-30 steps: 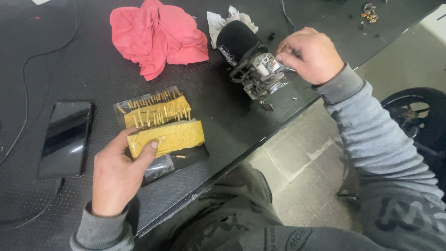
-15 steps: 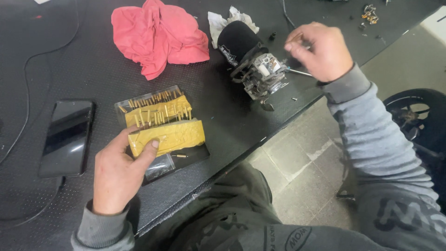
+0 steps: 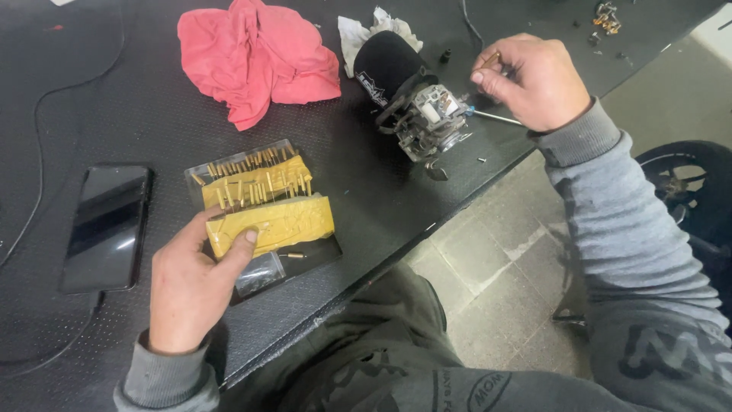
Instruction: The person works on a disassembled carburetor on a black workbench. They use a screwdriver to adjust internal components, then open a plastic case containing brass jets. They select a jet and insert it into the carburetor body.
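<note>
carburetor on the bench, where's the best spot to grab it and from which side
Probably by the black foam air filter: broad, rounded and bare, unlike the carburetor body's levers and fittings. Come from above and the far-left side, since the right hand and a thin metal tool crowd the right.
</note>
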